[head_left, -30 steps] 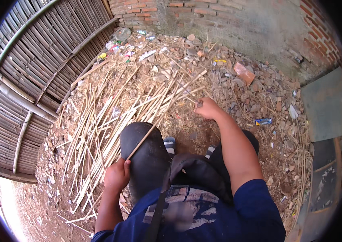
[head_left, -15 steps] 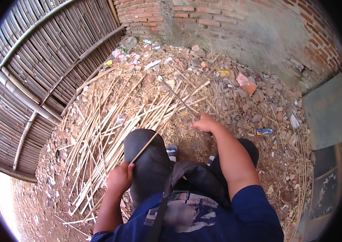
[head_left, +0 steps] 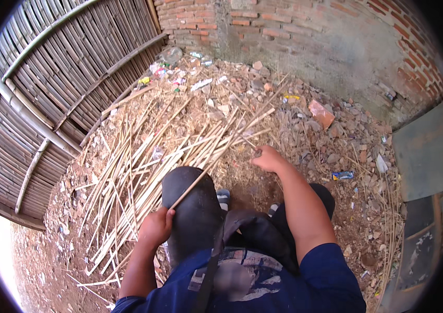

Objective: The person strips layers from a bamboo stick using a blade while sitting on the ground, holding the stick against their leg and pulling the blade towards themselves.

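My left hand is closed around a long bamboo strip, beside my bent left knee. The strip slants over the knee, up and away to the right. My right hand is closed on the handle of a thin, dark-bladed knife. Its blade points up and left toward the strip; whether they touch I cannot tell. Beyond my left knee, a loose pile of pale split bamboo strips covers the ground.
Rubble and litter lie on the ground, including a broken brick and a blue wrapper. A bamboo fence borders the left, a brick wall the far side. Grey panels stand at the right.
The knife blade has swung, and less of its length shows now than before. My left hand keeps its hold on the bamboo strip by the knee. The whole view has shifted slightly.
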{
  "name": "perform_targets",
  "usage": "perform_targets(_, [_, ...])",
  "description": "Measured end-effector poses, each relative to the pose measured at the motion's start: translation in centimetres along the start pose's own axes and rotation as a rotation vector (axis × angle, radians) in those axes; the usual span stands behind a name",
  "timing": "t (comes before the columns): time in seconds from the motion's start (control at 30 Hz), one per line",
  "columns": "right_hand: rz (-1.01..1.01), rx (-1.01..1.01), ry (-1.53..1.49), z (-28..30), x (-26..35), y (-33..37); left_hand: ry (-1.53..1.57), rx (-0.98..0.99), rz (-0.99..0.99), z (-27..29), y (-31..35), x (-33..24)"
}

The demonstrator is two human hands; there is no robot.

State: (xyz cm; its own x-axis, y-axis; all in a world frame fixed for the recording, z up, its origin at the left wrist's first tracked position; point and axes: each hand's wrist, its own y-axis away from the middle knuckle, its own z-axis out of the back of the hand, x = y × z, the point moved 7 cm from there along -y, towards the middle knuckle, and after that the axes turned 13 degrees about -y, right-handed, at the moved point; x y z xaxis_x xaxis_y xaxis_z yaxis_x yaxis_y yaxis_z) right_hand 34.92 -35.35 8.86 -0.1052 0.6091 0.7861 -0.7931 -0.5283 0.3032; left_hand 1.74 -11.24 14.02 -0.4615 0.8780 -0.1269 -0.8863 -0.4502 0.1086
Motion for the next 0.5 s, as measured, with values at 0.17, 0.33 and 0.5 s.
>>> perform_targets(0.17, [0.028, -0.033, 0.024, -0.1, 2.7, 1.9, -0.032, 0.044, 0.028, 0.6, 0.6, -0.1])
perform_targets(0.33, [0.322, 0.201, 0.335, -5.3, 5.7, 4.9, -0.015, 0.073, -0.004, 0.7, 0.5, -0.9])
perform_targets(0.5, [0.102, 0.128, -0.050, -2.6, -0.1, 0.3, -0.006, 0.033, -0.029, 0.1, 0.3, 0.0])
